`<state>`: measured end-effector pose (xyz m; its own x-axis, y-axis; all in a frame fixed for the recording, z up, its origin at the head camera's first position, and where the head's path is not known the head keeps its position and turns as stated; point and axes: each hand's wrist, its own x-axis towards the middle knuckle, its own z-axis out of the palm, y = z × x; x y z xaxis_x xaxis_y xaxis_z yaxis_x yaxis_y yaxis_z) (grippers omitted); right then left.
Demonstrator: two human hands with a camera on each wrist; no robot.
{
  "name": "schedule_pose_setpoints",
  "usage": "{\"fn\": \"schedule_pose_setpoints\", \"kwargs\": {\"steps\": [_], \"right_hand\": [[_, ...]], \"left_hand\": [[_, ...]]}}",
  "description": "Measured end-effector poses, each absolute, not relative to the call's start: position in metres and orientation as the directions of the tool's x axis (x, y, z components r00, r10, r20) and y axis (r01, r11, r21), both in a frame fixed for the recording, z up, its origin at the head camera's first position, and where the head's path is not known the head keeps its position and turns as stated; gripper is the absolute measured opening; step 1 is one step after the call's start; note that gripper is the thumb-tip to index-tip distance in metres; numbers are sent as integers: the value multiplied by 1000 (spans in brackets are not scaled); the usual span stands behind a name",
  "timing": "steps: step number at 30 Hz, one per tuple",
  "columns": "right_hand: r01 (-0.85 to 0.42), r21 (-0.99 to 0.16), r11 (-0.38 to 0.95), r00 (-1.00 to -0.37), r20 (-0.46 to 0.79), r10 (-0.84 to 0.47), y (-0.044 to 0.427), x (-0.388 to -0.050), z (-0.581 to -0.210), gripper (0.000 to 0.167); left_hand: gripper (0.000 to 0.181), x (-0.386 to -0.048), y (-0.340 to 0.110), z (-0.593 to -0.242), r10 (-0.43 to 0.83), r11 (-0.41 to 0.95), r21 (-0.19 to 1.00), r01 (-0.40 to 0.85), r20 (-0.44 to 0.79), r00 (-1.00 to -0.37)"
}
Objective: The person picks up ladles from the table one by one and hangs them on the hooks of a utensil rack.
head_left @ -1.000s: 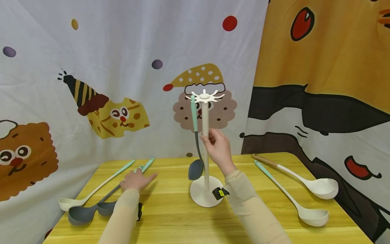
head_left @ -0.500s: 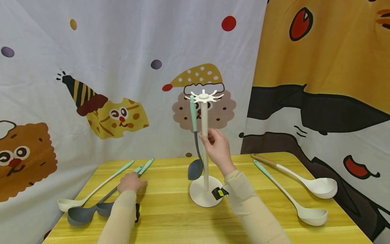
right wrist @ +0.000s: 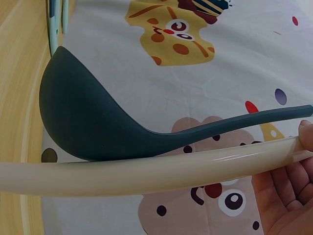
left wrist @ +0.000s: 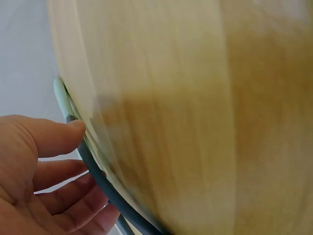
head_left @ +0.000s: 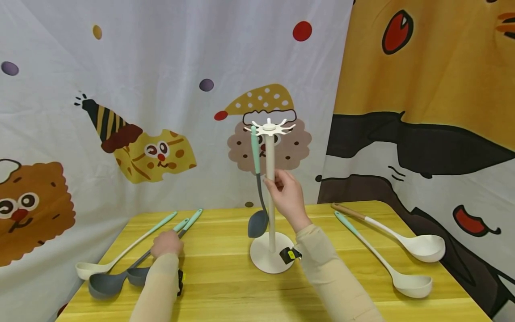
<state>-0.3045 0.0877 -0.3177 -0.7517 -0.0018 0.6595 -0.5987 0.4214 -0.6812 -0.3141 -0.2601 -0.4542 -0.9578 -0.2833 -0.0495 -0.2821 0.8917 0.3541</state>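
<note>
My left hand is over the crossing handles of two dark grey ladles with mint grips, one with its bowl farther left, the other with its bowl partly behind my sleeve. In the left wrist view, thumb and fingers close round a dark ladle handle; which of the two it is, I cannot tell. My right hand holds the pole of a cream utensil stand between thumb and fingers. From a left hook of the stand hangs another grey ladle, its bowl against the pole in the right wrist view.
A cream ladle with a mint grip lies at the far left. On the right lie a white ladle with a brown grip and a cream ladle with a mint grip. Printed curtains hang behind the wooden table.
My left hand has moved down and slightly left onto the handles, its spread fingers now drawn in round one. My right hand still holds the pole.
</note>
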Motion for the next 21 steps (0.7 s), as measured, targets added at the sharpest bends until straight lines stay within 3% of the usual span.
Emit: {"fn": "schedule_pose_setpoints", "kwargs": {"steps": [21], "right_hand": [[-602, -680, 418, -748, 664, 2, 87, -304, -317, 15]], "left_hand": [[24, -315, -265, -463, -316, 881, 362, -304, -28, -948]]}}
